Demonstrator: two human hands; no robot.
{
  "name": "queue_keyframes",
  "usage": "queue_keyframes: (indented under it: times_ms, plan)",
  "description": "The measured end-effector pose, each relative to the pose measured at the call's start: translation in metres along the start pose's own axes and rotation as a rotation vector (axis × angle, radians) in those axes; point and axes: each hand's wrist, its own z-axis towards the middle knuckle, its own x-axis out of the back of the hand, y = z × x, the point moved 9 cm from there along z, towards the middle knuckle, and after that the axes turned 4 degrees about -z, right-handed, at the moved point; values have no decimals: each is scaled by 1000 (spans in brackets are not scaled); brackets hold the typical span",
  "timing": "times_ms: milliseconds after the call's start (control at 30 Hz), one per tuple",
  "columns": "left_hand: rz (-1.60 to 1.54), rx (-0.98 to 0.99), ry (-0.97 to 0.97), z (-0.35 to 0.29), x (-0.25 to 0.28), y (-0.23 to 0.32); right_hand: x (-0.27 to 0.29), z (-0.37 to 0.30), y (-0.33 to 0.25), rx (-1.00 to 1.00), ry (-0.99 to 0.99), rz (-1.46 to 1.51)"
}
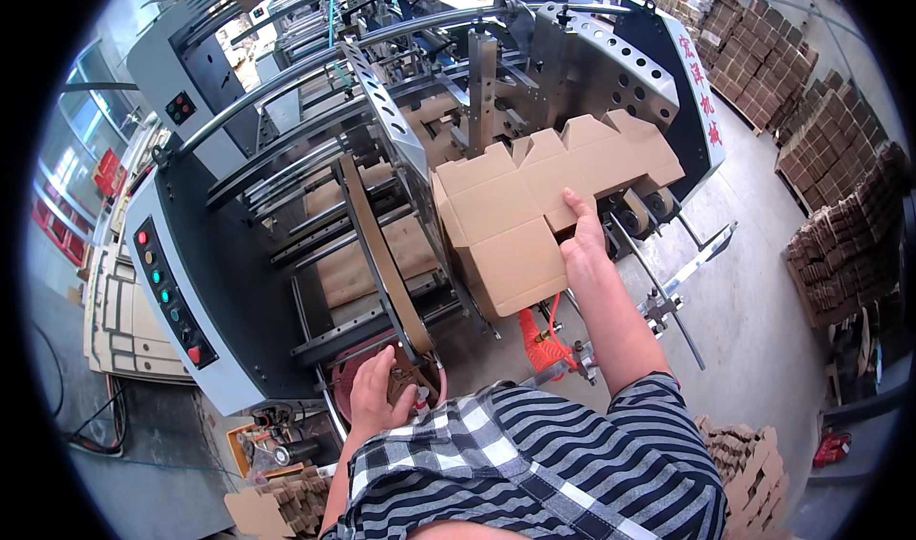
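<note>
Brown flat cardboard box blanks (510, 206), cut with flaps and crease lines, lie tilted at the feeding end of a carton machine. My right hand (584, 239) grips their near right edge, thumb on top and the other fingers out of sight beneath. How many sheets lie in the stack I cannot tell. Lower left, my left hand (377, 392) holds nothing, its fingers loosely apart. It is close to the near end of a tan conveyor belt (377, 254) and next to a small clear-and-red fitting (422, 399).
A button panel (170, 292) is on the machine's left side. Metal rods (668, 306) and an orange coiled air hose (544, 344) stick out near my right forearm. Cardboard stacks (759, 49) stand at the right; more blanks (749, 468) lie behind my right side.
</note>
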Motion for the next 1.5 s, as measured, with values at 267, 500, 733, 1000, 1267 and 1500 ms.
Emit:
queue_keyframes:
  times_ms: [267,500,733,1000,1267,1500]
  plan:
    - [-22,13,-34,0,-8,0,-4,3,3,23,52,-3]
    - [-3,57,-47,-5,-11,-6,15,24,18,-17,83,-4]
    - [-22,89,-63,-3,-13,-5,11,1,17,-78,77,-31]
    - [-50,75,-78,0,-19,-7,3,14,10,-65,22,-57]
    - [-14,74,-95,2,-20,-3,-1,22,9,-115,22,-124]
    - [-37,115,-112,2,-21,-4,-7,38,6,-127,17,-168]
